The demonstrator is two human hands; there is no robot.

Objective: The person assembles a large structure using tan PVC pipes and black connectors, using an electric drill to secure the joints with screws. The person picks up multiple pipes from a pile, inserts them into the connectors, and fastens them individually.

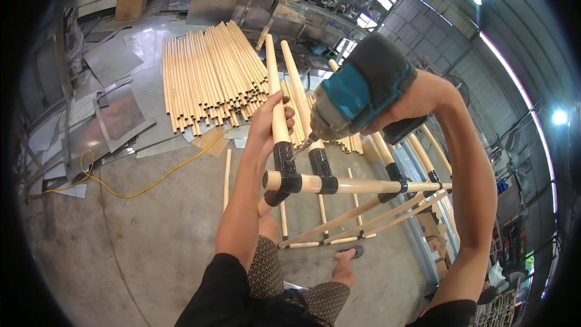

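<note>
My left hand (271, 122) is closed round a cream-coloured pipe (279, 130), just above the black joint (284, 158) that clamps it. In my right hand (417, 100) is a teal and black cordless power driver (357, 88), gripped by its handle. Its long thin bit (301, 149) slants down to the left, with the tip at the side of that black joint; whether it sits in a screw is too small to tell. A horizontal pipe (357, 186) runs right through several black joints, part of a frame of pipes. A second upright pipe (296, 85) rises beside the held one.
Beyond the frame, a large stack of cream pipes (212, 72) lies on the floor. Flat metal sheets (118, 112) are scattered at the left, near a yellow cable (145, 195). Cardboard boxes (433, 236) stand at the right. My sandalled foot (346, 266) is below the frame.
</note>
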